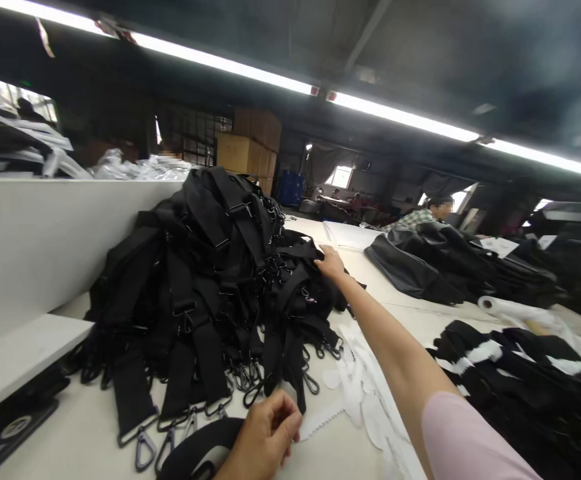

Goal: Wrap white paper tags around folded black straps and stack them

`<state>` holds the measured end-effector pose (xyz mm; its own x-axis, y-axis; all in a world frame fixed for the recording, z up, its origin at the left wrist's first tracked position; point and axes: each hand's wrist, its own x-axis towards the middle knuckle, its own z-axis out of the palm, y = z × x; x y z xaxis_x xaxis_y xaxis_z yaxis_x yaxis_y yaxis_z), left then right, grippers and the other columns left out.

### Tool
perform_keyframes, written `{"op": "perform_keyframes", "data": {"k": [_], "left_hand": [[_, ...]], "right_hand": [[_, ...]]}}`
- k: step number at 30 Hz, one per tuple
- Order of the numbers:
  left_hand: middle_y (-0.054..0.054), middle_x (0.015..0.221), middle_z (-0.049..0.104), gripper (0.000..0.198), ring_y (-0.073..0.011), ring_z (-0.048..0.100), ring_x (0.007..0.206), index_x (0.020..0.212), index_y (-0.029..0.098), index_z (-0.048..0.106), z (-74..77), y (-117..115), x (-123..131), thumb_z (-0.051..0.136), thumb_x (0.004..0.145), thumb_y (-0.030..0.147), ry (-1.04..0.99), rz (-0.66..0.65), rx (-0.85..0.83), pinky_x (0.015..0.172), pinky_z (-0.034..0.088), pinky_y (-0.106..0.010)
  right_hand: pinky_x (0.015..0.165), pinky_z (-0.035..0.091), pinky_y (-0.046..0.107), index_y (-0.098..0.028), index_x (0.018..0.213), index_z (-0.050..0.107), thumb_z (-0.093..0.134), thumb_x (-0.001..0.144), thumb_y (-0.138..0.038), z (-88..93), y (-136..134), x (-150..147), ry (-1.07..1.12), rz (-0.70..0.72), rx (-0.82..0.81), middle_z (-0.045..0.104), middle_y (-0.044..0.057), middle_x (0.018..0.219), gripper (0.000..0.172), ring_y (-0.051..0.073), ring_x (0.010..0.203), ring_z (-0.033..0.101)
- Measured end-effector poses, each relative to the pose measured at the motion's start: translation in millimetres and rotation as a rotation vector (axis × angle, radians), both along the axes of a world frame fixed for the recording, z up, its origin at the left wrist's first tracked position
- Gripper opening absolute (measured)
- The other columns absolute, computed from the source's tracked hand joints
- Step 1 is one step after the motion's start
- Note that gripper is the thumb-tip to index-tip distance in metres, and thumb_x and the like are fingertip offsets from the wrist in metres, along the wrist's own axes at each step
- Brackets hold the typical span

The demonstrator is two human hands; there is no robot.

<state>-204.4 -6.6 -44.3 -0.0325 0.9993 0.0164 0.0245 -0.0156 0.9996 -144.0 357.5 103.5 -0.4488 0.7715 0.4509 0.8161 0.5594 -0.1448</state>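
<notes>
A large heap of black webbing straps with metal snap hooks (210, 293) is piled on the pale desk (85, 433), against a white partition wall (45, 240). The right hand (329, 261) is stretched far out and laid on the upper right side of the heap; its fingers rest on a strap, but whether the grip is closed on it cannot be told. The left hand (265, 437) is seen at the near edge of the desk, its grip closed with thumb and fingers pinched on a black padded strap piece (195, 453) that lies just below the heap. White scalloped fabric pieces (355, 387) are spread on the desk under the right forearm. A mound of black garments with white trim (520, 387) lies to the right, and dark folded bags (445, 267) are stacked farther back, where a person in a checked shirt (415, 219) is seated
</notes>
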Motion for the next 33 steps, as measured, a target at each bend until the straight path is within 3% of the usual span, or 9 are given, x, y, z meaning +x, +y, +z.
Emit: {"op": "perform_keyframes", "data": {"k": [3, 6, 10, 14, 18, 24, 29, 33], "left_hand": [[0.001, 0.065, 0.055, 0.023, -0.0106, 0.048, 0.051, 0.076, 0.018, 0.052, 4.2, 0, -3, 0.055, 0.085, 0.039, 0.067, -0.032, 0.0, 0.05, 0.036, -0.024], [0.002, 0.061, 0.052, 0.015, -0.0114, 0.048, 0.052, 0.073, 0.018, 0.053, 7.1, -2, -5, 0.056, 0.082, 0.029, 0.133, -0.031, 0.013, 0.053, 0.036, -0.024], [0.001, 0.062, 0.055, 0.012, -0.013, 0.051, 0.056, 0.073, 0.018, 0.055, 7.9, -6, -7, 0.055, 0.082, 0.026, 0.173, -0.015, 0.07, 0.056, 0.038, -0.025], [0.001, 0.063, 0.057, 0.015, -0.0125, 0.051, 0.056, 0.074, 0.018, 0.056, 7.0, -6, -8, 0.053, 0.085, 0.027, 0.184, -0.01, 0.092, 0.057, 0.038, -0.025], [0.001, 0.064, 0.058, 0.02, -0.012, 0.051, 0.054, 0.074, 0.018, 0.055, 7.1, -3, -8, 0.051, 0.087, 0.032, 0.174, -0.017, 0.121, 0.053, 0.037, -0.025], [0.001, 0.062, 0.058, 0.027, -0.0119, 0.05, 0.049, 0.074, 0.017, 0.053, 1.1, 2, -9, 0.054, 0.085, 0.042, 0.146, -0.045, 0.149, 0.047, 0.037, -0.024], [0.002, 0.062, 0.057, 0.039, -0.0112, 0.051, 0.048, 0.074, 0.018, 0.052, -2.3, 5, -10, 0.058, 0.082, 0.056, 0.094, -0.034, 0.165, 0.045, 0.038, -0.023], [0.002, 0.062, 0.058, 0.047, -0.011, 0.051, 0.048, 0.073, 0.017, 0.052, -1.2, 1, -10, 0.062, 0.078, 0.063, 0.061, 0.001, 0.166, 0.044, 0.04, -0.024]], "right_hand": [[0.115, 0.032, 0.059, -0.024, 0.145, 0.04, 0.064, 0.091, -0.032, 2.6, 10, -64, -0.066, 0.125, -0.024, 0.033, 0.011, 0.156, 0.06, 0.033, 0.141, 0.035], [0.111, 0.036, 0.06, -0.02, 0.137, 0.05, 0.064, 0.091, -0.033, -4.3, 7, -99, -0.124, 0.17, -0.113, 0.049, 0.011, 0.143, 0.049, 0.031, 0.131, 0.048], [0.1, 0.05, 0.05, -0.016, 0.117, 0.062, 0.062, 0.093, -0.034, -9.5, -8, -93, -0.086, 0.14, -0.213, 0.062, 0.009, 0.124, 0.03, 0.025, 0.114, 0.06], [0.095, 0.052, 0.046, -0.016, 0.11, 0.064, 0.062, 0.093, -0.033, 13.3, -35, -55, 0.109, 0.138, -0.214, 0.064, 0.008, 0.116, 0.025, 0.023, 0.107, 0.062], [0.089, 0.054, 0.042, -0.015, 0.106, 0.063, 0.06, 0.094, -0.034, 63.4, -64, -13, 0.448, 0.167, -0.165, 0.067, 0.006, 0.106, 0.023, 0.02, 0.097, 0.064], [0.067, 0.056, 0.028, -0.02, 0.099, 0.057, 0.05, 0.088, -0.028, 169.4, -104, 45, 0.943, 0.354, -0.201, 0.068, -0.003, 0.072, 0.015, 0.013, 0.066, 0.063], [0.07, 0.058, 0.031, -0.023, 0.09, 0.05, 0.047, 0.089, -0.023, 256.9, -139, 79, 1.247, 0.512, -0.247, 0.066, -0.005, 0.063, 0.003, 0.014, 0.065, 0.066], [0.077, 0.058, 0.032, -0.022, 0.091, 0.05, 0.052, 0.092, -0.026, 310.9, -154, 97, 1.416, 0.612, -0.269, 0.068, -0.005, 0.069, 0.005, 0.013, 0.073, 0.068]]}}
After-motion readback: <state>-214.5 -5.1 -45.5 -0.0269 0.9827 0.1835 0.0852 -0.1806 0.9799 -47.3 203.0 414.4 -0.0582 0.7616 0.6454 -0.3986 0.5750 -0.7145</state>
